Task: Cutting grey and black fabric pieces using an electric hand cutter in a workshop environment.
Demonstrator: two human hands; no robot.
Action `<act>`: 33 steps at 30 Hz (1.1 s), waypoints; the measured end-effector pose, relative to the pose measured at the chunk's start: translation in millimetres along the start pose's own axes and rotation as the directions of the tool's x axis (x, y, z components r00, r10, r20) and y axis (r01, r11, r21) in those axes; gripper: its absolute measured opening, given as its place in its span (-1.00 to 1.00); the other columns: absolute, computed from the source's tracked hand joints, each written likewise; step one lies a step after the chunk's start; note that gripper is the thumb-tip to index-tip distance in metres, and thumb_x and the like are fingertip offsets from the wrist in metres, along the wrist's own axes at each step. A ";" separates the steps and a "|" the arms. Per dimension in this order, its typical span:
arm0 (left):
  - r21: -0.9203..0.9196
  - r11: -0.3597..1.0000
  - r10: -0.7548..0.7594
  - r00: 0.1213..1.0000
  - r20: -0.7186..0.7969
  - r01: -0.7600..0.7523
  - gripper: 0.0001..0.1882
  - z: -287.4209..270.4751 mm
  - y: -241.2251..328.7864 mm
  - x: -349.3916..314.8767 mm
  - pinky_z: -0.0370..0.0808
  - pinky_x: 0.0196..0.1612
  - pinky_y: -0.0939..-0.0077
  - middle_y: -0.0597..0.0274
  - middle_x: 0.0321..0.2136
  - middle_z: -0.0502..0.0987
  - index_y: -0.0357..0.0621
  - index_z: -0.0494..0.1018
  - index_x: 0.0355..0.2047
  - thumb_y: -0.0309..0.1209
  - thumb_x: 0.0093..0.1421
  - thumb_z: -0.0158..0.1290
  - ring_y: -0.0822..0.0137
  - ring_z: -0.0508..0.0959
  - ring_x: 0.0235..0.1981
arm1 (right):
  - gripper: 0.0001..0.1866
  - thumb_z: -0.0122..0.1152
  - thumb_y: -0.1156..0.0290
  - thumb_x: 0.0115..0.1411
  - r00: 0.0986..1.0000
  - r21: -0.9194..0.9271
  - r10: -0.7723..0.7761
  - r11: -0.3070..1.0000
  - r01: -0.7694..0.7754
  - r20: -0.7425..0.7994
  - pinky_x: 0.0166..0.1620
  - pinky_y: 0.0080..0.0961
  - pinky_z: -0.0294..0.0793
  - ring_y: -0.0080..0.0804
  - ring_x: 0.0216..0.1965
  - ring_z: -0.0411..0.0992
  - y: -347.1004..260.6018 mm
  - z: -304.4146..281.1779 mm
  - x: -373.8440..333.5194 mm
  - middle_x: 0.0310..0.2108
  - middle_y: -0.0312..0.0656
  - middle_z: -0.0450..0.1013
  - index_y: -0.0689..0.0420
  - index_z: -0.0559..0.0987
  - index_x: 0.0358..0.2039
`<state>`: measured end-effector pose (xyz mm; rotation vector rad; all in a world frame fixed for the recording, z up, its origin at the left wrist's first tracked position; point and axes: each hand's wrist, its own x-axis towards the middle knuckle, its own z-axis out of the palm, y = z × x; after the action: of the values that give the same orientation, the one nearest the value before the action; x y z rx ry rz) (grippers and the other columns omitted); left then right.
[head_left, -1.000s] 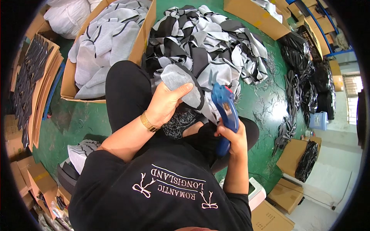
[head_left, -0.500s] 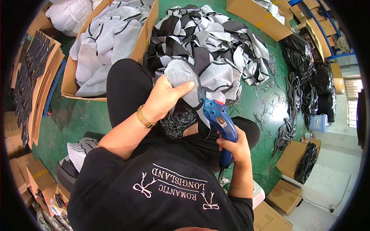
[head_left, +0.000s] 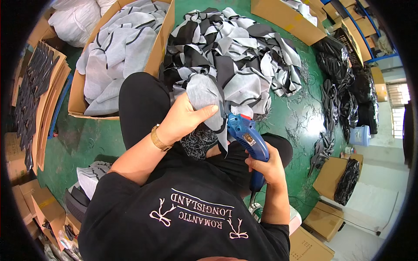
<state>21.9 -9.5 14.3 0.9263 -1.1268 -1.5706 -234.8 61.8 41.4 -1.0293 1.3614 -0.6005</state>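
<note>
Between the thumb and fingers of my left hand (head_left: pixel 186 116) is a grey fabric piece (head_left: pixel 204 92) with a dark edge, its narrow strip hanging down at the lower right. My right hand (head_left: pixel 267 165) is wrapped round the handle of a blue electric fabric cutter (head_left: pixel 249 135), whose head touches or nearly touches the right edge of that piece. The blade cannot be made out. Below the fabric, dark thread-like trimmings (head_left: pixel 195 143) lie in a heap between my legs.
Straight ahead, a large heap of grey and black fabric pieces (head_left: pixel 244 48) covers the green floor (head_left: pixel 289 126). A cardboard box (head_left: pixel 159 54) of similar pieces stands at the left. Black plastic bags (head_left: pixel 333 58) and cartons (head_left: pixel 333 174) line the right side.
The cutter's head has shifted slightly left and down along the fabric's edge. My left hand keeps its grip, and the hanging strip has swung a little to the left.
</note>
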 end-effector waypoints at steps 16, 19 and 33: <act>0.128 0.991 -0.003 0.975 0.224 -0.026 -0.78 -8.5 -11.7 -2.7 0.44 -0.16 0.55 0.33 -0.30 0.52 -0.27 0.42 -0.17 -0.51 0.16 0.10 0.54 0.47 -0.28 | -0.64 0.27 0.62 -0.15 0.998 0.119 -0.062 0.991 0.063 -0.010 -0.52 -0.58 0.41 -0.49 -0.60 0.39 -2.6 5.6 14.6 -0.53 -0.21 0.41 0.34 0.47 -0.26; 0.048 0.999 -0.036 0.971 0.236 0.025 -0.65 -4.6 -18.1 -2.8 0.41 -0.09 0.55 0.35 -0.22 0.50 -0.25 0.38 -0.05 -0.52 0.14 0.14 0.53 0.46 -0.21 | -0.62 0.30 0.52 -0.15 0.987 0.247 -0.139 0.957 0.154 -0.078 -0.49 -0.56 0.41 -0.45 -0.58 0.40 -12.7 13.9 27.3 -0.53 -0.19 0.41 0.33 0.46 -0.26; -0.537 0.766 -0.279 0.935 0.217 0.353 -0.68 10.3 -17.3 5.9 0.49 -0.10 0.46 0.27 -0.19 0.54 -0.19 0.40 -0.03 -0.43 0.20 0.10 0.42 0.55 -0.20 | -0.64 0.36 0.53 -0.14 0.918 -0.148 -0.345 0.936 0.320 -0.197 -0.38 -0.59 0.44 -0.60 -0.46 0.40 -27.0 46.6 63.8 -0.46 -0.30 0.45 0.25 0.49 -0.27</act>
<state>6.2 -10.8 0.5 0.6282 -0.5185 -2.1134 -173.9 6.3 28.2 -1.3335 1.4351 -0.9221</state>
